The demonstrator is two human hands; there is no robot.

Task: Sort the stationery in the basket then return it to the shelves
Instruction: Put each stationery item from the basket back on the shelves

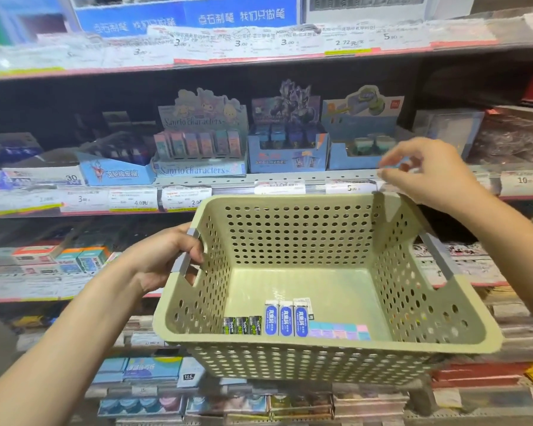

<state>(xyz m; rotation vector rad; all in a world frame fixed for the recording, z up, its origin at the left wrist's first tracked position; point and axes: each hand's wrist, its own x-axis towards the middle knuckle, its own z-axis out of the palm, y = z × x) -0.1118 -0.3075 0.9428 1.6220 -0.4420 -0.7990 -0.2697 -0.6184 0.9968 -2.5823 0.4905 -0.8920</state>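
Observation:
A beige perforated basket (305, 235) is held up in front of the shelves. My left hand (163, 256) grips its grey left handle. Along the basket's near wall lie three small dark green packs (242, 325), three white and blue erasers (286, 318) and several pastel erasers (339, 331). My right hand (428, 173) hovers above the basket's far right corner, by the shelf edge. Its fingertips pinch a small blurred item (396, 166), pale with a blue part. Just behind stands a blue display box (360, 130) with pale green and white erasers.
The middle shelf (259, 179) carries a Sanrio eraser box (200, 139), a dark blue character box (286, 139) and a slanted blue box (114, 167). Price tags line the shelf fronts. Lower shelves hold stacked stationery packs, and a higher shelf juts overhead.

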